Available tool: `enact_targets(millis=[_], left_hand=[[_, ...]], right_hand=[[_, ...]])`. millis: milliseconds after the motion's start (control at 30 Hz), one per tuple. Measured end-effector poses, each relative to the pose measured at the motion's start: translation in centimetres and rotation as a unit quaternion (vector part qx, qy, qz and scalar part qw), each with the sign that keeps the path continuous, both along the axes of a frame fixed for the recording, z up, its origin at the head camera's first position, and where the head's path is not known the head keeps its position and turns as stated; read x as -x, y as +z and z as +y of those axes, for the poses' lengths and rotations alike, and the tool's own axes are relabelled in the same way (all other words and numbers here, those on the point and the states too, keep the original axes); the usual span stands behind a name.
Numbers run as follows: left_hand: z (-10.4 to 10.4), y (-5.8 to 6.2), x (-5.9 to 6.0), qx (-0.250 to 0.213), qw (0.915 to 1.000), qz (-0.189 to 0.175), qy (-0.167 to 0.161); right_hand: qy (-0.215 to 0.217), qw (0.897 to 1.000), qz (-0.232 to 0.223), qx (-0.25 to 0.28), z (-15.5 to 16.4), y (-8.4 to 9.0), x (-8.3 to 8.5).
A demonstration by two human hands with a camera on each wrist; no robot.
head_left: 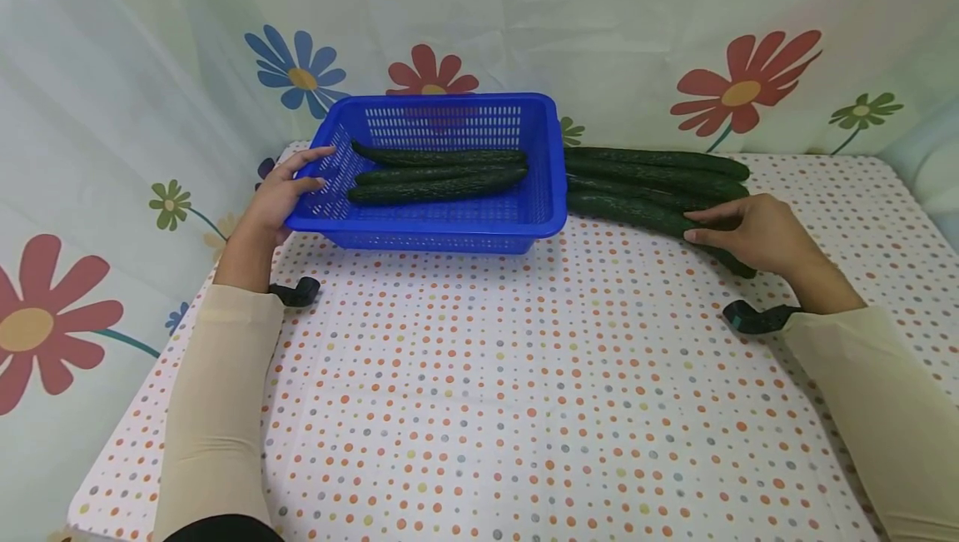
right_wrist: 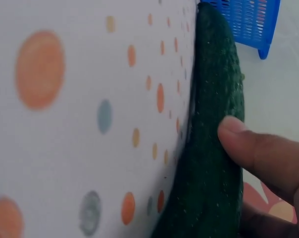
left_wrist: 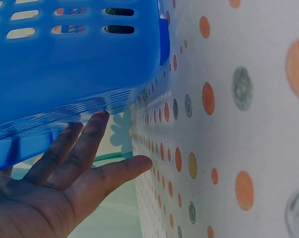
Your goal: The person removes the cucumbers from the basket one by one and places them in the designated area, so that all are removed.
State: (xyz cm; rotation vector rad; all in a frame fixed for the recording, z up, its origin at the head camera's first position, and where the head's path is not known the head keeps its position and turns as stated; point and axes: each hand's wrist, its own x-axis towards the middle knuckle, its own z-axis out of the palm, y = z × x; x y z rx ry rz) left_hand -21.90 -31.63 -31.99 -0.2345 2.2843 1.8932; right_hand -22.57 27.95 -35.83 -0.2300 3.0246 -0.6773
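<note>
A blue plastic basket [head_left: 449, 236] stands at the back of the table with three dark green cucumbers [head_left: 438, 176] lying in it. My left hand [head_left: 280, 192] rests against the basket's left side, fingers straight under the rim [left_wrist: 65, 59], as the left wrist view shows [left_wrist: 70, 173]. Right of the basket several more cucumbers [head_left: 655, 166] lie side by side on the cloth. My right hand [head_left: 752, 234] grips the nearest cucumber [head_left: 633, 211] near its right end. In the right wrist view the thumb [right_wrist: 258, 151] presses on that cucumber [right_wrist: 214, 99].
The table [head_left: 487, 384] has a white cloth with coloured dots. A floral sheet [head_left: 112, 109] hangs close behind and to the left. Black wrist mounts [head_left: 295, 290] sit at both forearms. The basket's corner [right_wrist: 251, 20] lies just beyond the held cucumber's far end.
</note>
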Motion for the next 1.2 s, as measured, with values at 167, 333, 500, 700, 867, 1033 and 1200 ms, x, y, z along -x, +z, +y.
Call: enact_targets(millis=[167,333,500,700,867,1033,1200], left_hand=[[-0.1,0.0,0.0,0.005,1.0,0.001,-0.003],[-0.2,0.0,0.0,0.001,1.0,0.004,-0.001],[-0.2,0.0,0.1,0.002,1.0,0.006,-0.005],[-0.2,-0.1,0.2,0.001,1.0,0.008,-0.002],[-0.2,-0.1,0.2,-0.006,1.0,0.006,-0.001],[-0.2,-0.1,0.1,-0.008,1.0,0.001,-0.001],[-0.1,0.0,0.0,0.004,1.0,0.0,-0.001]], right_hand=[[0.016,0.999,-0.032,-0.007,0.0,0.5,-0.1],[0.015,1.0,-0.021,-0.005,0.1,0.3,0.1],[-0.001,1.0,0.003,-0.006,0.3,-0.4,0.7],[-0.011,0.998,0.056,-0.038,2.2,-3.5,3.2],[-0.022,0.997,0.062,-0.041,3.6,-5.4,4.7],[-0.034,0.997,0.054,-0.046,3.9,-5.9,5.1],[-0.033,0.998,0.048,-0.036,3.7,-5.4,4.6]])
